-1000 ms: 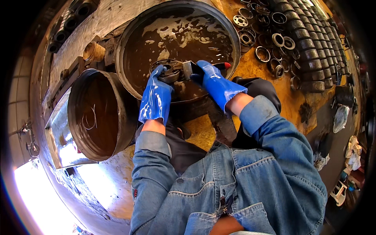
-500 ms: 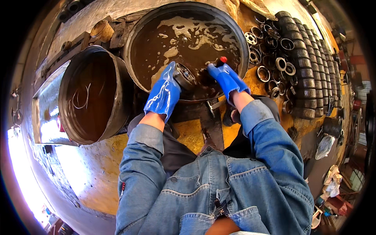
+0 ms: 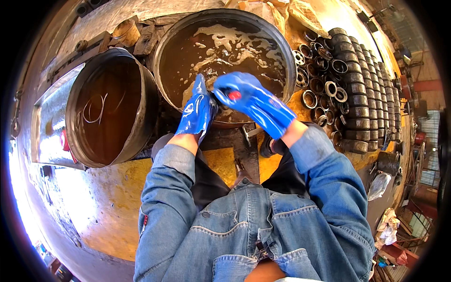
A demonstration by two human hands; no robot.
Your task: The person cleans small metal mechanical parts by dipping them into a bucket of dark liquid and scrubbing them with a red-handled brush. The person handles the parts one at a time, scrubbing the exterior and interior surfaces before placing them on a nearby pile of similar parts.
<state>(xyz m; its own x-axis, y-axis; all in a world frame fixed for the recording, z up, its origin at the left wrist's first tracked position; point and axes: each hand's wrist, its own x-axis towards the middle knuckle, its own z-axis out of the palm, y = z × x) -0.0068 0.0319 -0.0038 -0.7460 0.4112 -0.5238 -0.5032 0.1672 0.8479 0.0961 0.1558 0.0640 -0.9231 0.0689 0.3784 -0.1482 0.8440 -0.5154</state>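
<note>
My left hand (image 3: 196, 110), in a wet blue rubber glove, is closed on a dark round metal part, which my right hand now mostly hides. In a matching glove, my right hand (image 3: 246, 96) reaches across to it, its fingers wrapped round a tool with a red handle end (image 3: 234, 96). The tool's working end is out of sight, so I cannot tell its kind. Both hands are over the near side of a wide round basin (image 3: 290, 75) of brown liquid with pale foam.
At left stands a metal drum (image 3: 149, 101) of brown liquid with a thin pale loop in it. Loose metal rings (image 3: 331, 89) lie in a heap to the right, beside rows of stacked dark cylindrical parts (image 3: 357, 94). A tan can (image 3: 125, 34) sits at the far left.
My right hand has moved left with the red-ended tool, up against the round metal part. My left hand stays nearly in place, and the part is now mostly covered.
</note>
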